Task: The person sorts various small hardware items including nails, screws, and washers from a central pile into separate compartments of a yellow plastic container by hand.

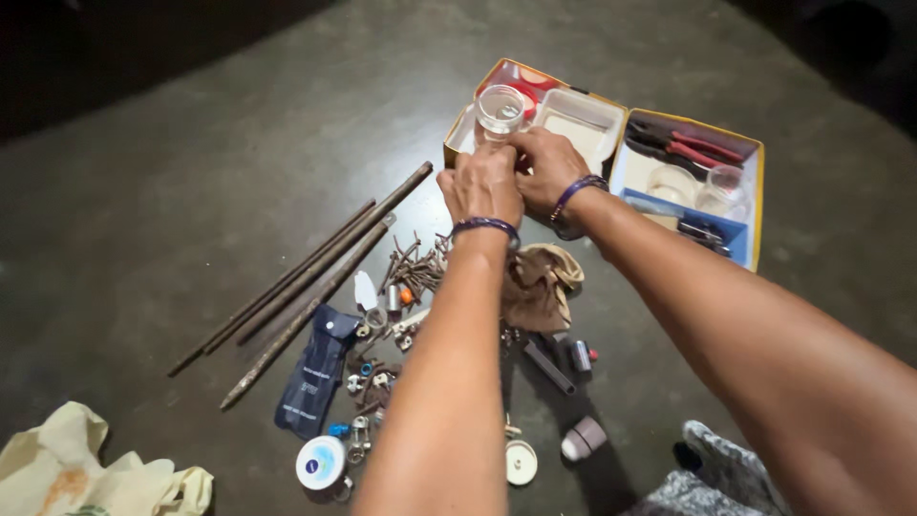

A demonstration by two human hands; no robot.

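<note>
A small clear plastic cup [500, 108] is gripped by both hands, left hand [480, 183] and right hand [551, 168] wrapped tight around its lower part, right over the open yellow box [758, 205]. Red-handled pliers [690, 145] are seen in the box, rusty rods [306, 282] and nails [417, 268] scattered on the floor below.

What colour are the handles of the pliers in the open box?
Red, with dark metal jaws; the pliers lie in the box, clearest in the head view.

Dark grey concrete floor [172, 153], dimly lit, its far corners in deep shadow.
</note>
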